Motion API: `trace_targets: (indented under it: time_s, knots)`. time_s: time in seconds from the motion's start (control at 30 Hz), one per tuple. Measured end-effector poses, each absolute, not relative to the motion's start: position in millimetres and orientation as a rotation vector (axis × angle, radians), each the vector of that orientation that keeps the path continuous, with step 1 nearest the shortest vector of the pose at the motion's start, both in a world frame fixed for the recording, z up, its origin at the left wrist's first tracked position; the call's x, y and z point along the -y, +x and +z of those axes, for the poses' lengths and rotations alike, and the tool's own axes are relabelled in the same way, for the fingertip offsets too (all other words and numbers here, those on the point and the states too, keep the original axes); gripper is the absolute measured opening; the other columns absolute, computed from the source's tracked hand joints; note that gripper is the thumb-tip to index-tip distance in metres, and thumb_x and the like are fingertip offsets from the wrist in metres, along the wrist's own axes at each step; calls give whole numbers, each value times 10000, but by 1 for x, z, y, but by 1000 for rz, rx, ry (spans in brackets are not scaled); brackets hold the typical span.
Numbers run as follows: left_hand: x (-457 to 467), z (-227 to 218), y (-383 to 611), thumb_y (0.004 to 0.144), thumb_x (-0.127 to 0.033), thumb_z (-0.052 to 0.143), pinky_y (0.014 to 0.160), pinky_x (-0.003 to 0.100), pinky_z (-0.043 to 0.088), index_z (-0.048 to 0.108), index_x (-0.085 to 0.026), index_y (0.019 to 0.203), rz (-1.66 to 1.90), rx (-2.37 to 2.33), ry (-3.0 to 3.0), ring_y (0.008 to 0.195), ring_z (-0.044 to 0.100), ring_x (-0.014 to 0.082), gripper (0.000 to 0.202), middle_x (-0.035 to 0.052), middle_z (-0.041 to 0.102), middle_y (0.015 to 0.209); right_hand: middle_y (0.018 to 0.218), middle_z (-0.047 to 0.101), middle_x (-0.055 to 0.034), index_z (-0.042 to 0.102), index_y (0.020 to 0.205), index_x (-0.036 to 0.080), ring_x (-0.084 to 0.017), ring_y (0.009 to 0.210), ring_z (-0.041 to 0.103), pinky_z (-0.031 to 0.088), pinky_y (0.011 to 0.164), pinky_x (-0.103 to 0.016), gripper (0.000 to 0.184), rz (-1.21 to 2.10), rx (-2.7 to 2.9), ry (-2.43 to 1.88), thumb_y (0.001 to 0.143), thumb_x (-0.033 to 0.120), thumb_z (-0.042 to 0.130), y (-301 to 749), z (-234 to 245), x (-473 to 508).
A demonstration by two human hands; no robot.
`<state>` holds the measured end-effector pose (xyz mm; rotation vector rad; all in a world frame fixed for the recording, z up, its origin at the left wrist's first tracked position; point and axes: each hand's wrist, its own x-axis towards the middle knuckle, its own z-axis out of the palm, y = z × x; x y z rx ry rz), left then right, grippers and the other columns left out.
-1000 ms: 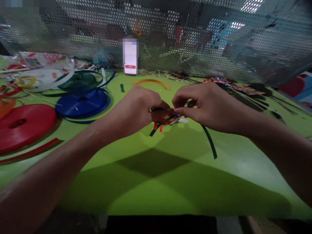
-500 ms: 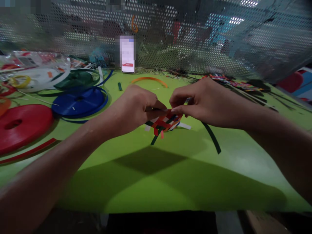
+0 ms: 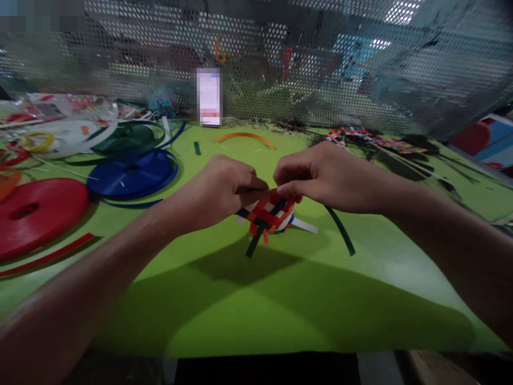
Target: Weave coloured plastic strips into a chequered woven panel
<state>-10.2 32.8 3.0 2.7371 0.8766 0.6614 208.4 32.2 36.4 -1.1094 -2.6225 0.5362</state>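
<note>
Both my hands meet over the middle of a lime-green table (image 3: 256, 299). My left hand (image 3: 224, 187) is closed in a pinch on the left side of a small woven ball of coloured strips (image 3: 269, 215), red, dark green, white, orange and blue. My right hand (image 3: 316, 174) pinches the top of the same woven piece from the right. Loose strip ends hang below it, and a long dark green strip (image 3: 340, 231) trails from it to the right across the table.
Rolls of strip lie at the left: red (image 3: 36, 211), blue (image 3: 132, 171), dark green (image 3: 128, 136) and white (image 3: 68, 133). A phone (image 3: 209, 97) leans against a perforated metal screen (image 3: 320, 64) at the back. An orange strip (image 3: 244, 137) and finished colourful pieces (image 3: 360, 136) lie near it.
The woven piece has turned in my fingers and shows more of its underside. Both hands sit slightly lower in view; the trailing green strip has shifted a little.
</note>
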Motion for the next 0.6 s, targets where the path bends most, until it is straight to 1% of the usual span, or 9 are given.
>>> trace_targets:
  time_s: [0.13,0.23,0.3,0.47,0.6]
  knots:
    - [-35,1,-11,914,-259,625,572,210,365,787,-174,918,706,-860,2632,588,567,104,182,-6,657,657,702,674,14,698,773,174,-130,656,594,395,614,-270,112,572,2568,-1114,862,204,638,212,35,-33]
    - [-35,-2,-10,895,-252,642,544,203,369,784,-160,903,744,-881,2539,577,563,102,169,-9,670,650,780,725,7,738,857,188,-139,701,634,433,636,-266,108,601,2526,-1085,866,185,631,215,35,-32]
    - [-35,-4,-8,882,-249,655,525,200,366,780,-147,889,761,-879,2512,566,557,98,161,-10,671,642,785,737,18,761,880,209,-138,704,648,452,641,-262,140,650,2543,-1046,864,175,625,215,36,-33]
    - [-36,-10,-7,886,-234,655,555,191,373,778,-143,901,780,-790,2608,571,557,83,154,-15,652,656,654,707,31,785,778,219,-139,629,640,453,571,-254,129,844,2525,-1089,812,182,666,214,31,-37]
    - [-39,-11,-10,923,-258,632,560,188,377,774,-148,922,776,-729,2632,572,559,80,179,-12,645,666,592,675,28,787,744,207,-134,572,609,431,526,-254,121,887,2450,-1143,796,207,678,214,27,-39]
